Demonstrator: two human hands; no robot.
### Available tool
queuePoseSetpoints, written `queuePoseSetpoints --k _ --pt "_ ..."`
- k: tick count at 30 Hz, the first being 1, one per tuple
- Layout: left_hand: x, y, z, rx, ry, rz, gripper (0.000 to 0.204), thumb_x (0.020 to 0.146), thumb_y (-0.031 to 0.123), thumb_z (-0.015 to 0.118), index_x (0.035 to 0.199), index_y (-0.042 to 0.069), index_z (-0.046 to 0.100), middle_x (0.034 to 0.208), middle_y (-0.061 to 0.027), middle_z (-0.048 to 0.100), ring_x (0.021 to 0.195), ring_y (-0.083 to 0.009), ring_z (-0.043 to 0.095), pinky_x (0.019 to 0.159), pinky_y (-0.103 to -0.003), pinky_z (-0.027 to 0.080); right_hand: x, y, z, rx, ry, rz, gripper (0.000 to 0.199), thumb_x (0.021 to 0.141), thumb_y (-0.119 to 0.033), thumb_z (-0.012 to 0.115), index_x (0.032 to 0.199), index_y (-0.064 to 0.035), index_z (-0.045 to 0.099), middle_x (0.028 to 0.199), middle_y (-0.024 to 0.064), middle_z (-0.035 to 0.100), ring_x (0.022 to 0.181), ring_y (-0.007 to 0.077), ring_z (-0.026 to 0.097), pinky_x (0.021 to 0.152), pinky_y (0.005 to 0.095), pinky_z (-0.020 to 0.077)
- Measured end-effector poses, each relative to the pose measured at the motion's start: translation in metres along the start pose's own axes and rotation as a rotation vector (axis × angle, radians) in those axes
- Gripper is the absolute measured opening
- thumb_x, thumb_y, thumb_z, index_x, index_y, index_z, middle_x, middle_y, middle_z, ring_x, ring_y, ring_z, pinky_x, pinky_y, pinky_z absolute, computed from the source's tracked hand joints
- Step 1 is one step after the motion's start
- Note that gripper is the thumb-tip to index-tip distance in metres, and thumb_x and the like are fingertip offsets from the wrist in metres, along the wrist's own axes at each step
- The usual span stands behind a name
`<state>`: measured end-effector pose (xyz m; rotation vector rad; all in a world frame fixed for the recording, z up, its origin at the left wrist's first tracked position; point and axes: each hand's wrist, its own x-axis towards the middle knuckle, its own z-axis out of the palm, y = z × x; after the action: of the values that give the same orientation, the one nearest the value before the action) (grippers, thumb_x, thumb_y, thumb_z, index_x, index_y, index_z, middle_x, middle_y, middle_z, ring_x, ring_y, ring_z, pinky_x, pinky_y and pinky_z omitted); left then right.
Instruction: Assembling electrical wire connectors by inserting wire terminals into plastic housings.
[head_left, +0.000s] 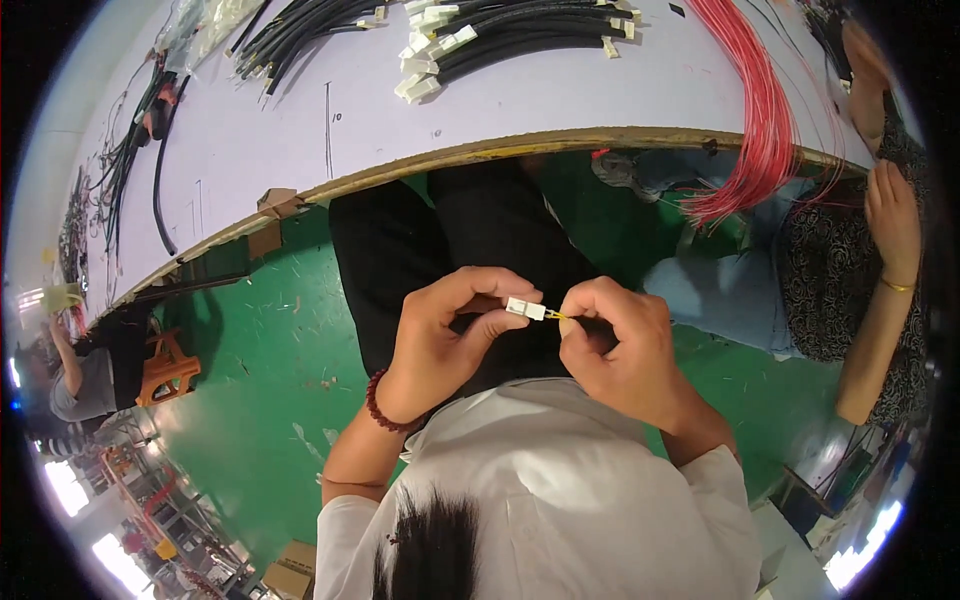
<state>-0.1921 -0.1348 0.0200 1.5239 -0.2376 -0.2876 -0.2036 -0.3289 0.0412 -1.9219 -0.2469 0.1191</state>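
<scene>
Between the thumb and forefinger of my left hand point(450, 325) is a small white plastic connector point(526, 309). Thin wires point(556, 315), yellowish in colour, run out of its right end. My right hand point(618, 335) pinches these wires close to the connector, with its fingers curled. Both hands are over my lap, in front of the table's edge. How far the wires go on past my right fingers is hidden.
On the table point(290, 130) lie black sleeved cables point(535, 50) with white connectors, and more black cables point(300, 40). A red wire bundle point(765, 120) hangs over the edge. A co-worker's arm point(890, 290) is at right; another person point(85, 375) sits far left by an orange stool point(168, 370).
</scene>
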Motion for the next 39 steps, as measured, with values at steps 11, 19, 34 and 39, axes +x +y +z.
queuePoseSetpoints --k 11,19,34,39 --pt "0.005 -0.003 -0.005 0.343 -0.039 0.387 0.022 0.072 -0.004 0.072 0.092 0.003 0.066 0.088 -0.0099 0.071 0.081 -0.0224 0.068 0.073 -0.031 0.054 0.005 0.011 -0.008 0.664 -0.283 0.532 0.003 0.081 -0.003 0.058 0.083 -0.0026 0.058 0.066 -0.0019 0.058 0.059 0.002 0.05 0.049 0.0177 0.0376" --pt "0.005 -0.01 -0.007 0.341 -0.074 0.383 0.02 0.074 -0.004 0.071 0.093 0.001 0.066 0.091 -0.0105 0.07 0.084 -0.0214 0.068 0.074 -0.031 0.054 0.008 0.008 -0.001 0.526 -0.269 0.481 0.005 0.082 -0.001 0.054 0.085 -0.0003 0.058 0.067 0.0022 0.058 0.055 0.0039 0.05 0.046 0.0184 0.0375" --pt "0.001 -0.014 -0.008 -0.056 0.059 -0.034 0.018 0.077 -0.002 0.072 0.095 -0.002 0.068 0.092 -0.009 0.067 0.081 -0.0129 0.063 0.071 -0.023 0.05 0.026 0.012 0.007 0.138 -0.2 0.083 0.004 0.083 -0.001 0.062 0.085 0.0016 0.061 0.071 0.0019 0.062 0.066 0.0049 0.058 0.058 0.0207 0.0468" --pt "0.003 0.0 -0.011 0.097 0.119 0.043 0.012 0.076 -0.003 0.072 0.088 -0.001 0.07 0.085 -0.0086 0.068 0.078 -0.0132 0.064 0.07 -0.023 0.05 0.035 -0.001 0.005 0.068 -0.215 0.0 0.004 0.082 -0.001 0.063 0.084 0.0019 0.061 0.07 0.0028 0.062 0.065 0.0055 0.058 0.058 0.0214 0.0473"
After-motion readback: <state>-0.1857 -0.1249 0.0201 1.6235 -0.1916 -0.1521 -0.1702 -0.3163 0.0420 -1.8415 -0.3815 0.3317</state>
